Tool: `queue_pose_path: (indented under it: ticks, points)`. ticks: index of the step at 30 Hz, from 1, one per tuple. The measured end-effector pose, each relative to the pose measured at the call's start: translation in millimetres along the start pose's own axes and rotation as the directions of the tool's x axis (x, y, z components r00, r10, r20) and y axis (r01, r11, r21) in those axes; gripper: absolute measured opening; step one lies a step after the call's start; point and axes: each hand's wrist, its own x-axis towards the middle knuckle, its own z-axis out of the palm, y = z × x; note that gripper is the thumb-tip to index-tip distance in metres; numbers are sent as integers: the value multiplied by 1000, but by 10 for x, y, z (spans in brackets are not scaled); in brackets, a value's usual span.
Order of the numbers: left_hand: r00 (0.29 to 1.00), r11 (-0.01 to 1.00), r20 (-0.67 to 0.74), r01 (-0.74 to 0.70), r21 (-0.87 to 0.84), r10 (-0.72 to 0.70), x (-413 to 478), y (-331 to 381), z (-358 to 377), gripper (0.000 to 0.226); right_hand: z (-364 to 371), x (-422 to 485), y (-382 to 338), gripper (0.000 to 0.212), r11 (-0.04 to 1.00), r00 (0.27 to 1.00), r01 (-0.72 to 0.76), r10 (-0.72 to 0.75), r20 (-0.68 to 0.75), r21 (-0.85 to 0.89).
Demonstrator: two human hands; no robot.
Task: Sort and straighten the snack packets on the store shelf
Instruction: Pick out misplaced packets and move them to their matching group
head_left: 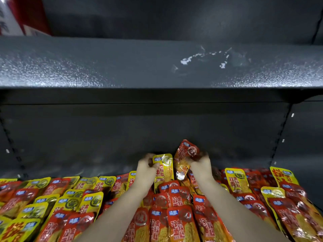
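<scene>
Shop, retail aisle. Landmark: a dark grey metal shelf board [122, 67] across mid-view. Below it sits a matching back panel [139, 133], with slotted uprights [280, 137] at both ends. Lower still, a tier is heaped with dozens of identical sealed snack packets [180, 222], red and yellow, with printed branding. Above the board, far left, stands a red-and-white carton [15, 16].

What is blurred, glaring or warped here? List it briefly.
Head view: motion blur smears the left hand and right hand, which hold a yellow foil packet and a red foil packet; speckled glare on the dark grey metal upper shelf; wide-angle bowing of its front edge.
</scene>
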Motion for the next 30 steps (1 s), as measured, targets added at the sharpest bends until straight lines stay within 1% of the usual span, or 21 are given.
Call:
queue_pose_path:
  ticks: [2,3,6,8,9,12,13,14,15,16,17,18,19,21,23,24,27,29,30]
  points:
    - [1000,1000,-13,2,-2,-2,2,18,2,23,21,6,12,31,999,995,-15,19,98,-37]
    - [1000,1000,-22,-2,0,2,5,28,1,22,35,5,22,30,997,985,-33,44,167,-66]
    - [999,1000,-30,-16,12,17,-4,65,0,18,86,-10,71,31,976,934,-70,137,329,-207]
    - [999,1000,-23,-26,7,26,-11,72,1,18,111,-22,97,33,958,902,-33,152,404,-286]
    - [999,1000,-22,-29,10,29,-17,77,-1,19,123,-27,104,32,946,896,-3,146,420,-323]
    - [998,999,-39,-52,8,52,-32,90,-16,19,132,-31,78,11,898,900,83,119,420,-431]
    - [997,998,-52,-64,0,63,-37,98,-25,18,136,-25,68,11,879,899,105,116,423,-466]
    - [994,997,-74,-79,-17,78,-49,113,-37,17,139,-19,56,19,839,899,143,111,424,-524]
    - [990,995,-103,-96,-36,92,-63,134,-53,16,149,-2,64,30,771,903,197,98,419,-605]
    - [985,992,-135,-116,-57,107,-81,161,-72,16,159,4,57,31,691,908,262,60,414,-674]
    - [978,988,-167,-135,-72,122,-105,192,-96,17,174,-4,39,28,634,918,309,-4,397,-709]
    - [972,984,-191,-157,-83,139,-135,227,-123,17,193,-37,6,25,613,924,337,-69,376,-715]
    - [966,980,-205,-177,-85,157,-172,264,-154,17,226,-76,-32,24,628,925,357,-134,356,-691]
    - [957,975,-221,-207,-78,185,-234,306,-229,16,332,-191,-151,25,739,920,379,-234,315,-557]
    - [947,970,-245,-233,-72,209,-278,320,-328,16,477,-334,-290,28,838,891,414,-293,347,-356]
    - [941,967,-261,-243,-78,215,-296,321,-390,16,547,-412,-352,29,860,872,432,-320,371,-272]
    - [940,963,-275,-241,-120,201,-361,325,-626,15,714,-594,-447,31,877,838,457,-368,402,-150]
    - [944,961,-274,-230,-154,182,-414,330,-808,15,817,-712,-466,22,876,818,463,-362,447,-138]
    - [944,960,-281,-225,-164,173,-436,325,-909,14,882,-781,-478,17,867,797,478,-359,485,-143]
